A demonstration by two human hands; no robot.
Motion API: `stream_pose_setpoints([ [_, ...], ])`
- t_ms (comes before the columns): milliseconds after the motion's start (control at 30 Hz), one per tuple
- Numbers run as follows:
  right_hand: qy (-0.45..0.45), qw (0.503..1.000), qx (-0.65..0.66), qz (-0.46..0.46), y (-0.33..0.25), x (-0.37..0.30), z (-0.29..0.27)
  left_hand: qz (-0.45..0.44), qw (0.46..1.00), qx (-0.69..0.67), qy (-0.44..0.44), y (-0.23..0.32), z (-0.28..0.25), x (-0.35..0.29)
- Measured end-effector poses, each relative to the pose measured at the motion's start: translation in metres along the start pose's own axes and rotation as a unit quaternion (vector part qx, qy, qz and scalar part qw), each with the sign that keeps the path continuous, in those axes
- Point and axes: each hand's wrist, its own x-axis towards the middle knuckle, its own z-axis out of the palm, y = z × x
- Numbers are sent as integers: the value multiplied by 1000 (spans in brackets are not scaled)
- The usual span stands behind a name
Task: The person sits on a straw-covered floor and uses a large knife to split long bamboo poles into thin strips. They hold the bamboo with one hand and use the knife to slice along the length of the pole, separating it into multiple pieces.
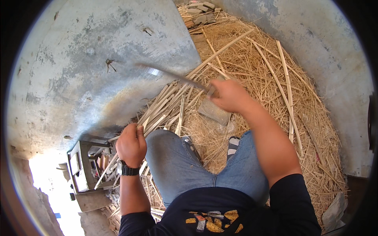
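Note:
My right hand (230, 95) is closed round the handle of a long, dark, slightly curved knife (179, 76). The blade reaches out to the left above a pile of pale split strips (167, 98), and motion blurs it. Beside my left knee, my left hand (131, 144), with a black watch on its wrist, makes a fist round a thin wooden or bamboo strip (105, 172). Part of that strip slants down out of the fist; the rest merges with the pile. Below my right hand, a flat greyish block (214, 111) lies on the shavings.
Straw-like shavings (315, 137) cover the floor around my legs. Long pale strips (286, 82) lie across them on the right. A small open-sided stand (80, 167) with odds and ends is at the left. Grey walls (118, 35) rise at left and right; bricks (202, 8) lie far back.

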Motion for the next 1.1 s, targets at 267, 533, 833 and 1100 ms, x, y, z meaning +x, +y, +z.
stream_pose_setpoints([
  [267,6,999,-39,-34,-22,-17,-13,-9,993,-107,-55,0,-20,4],
  [533,60,997,-4,-47,-14,-17,-12,-41,990,-112,-79,2,-27,5],
  [833,10,1000,21,-8,-8,-6,-7,-41,993,-101,-45,3,-22,2],
  [1100,30,993,-28,-111,-32,-17,2,-46,982,-176,-53,6,-11,-2],
])
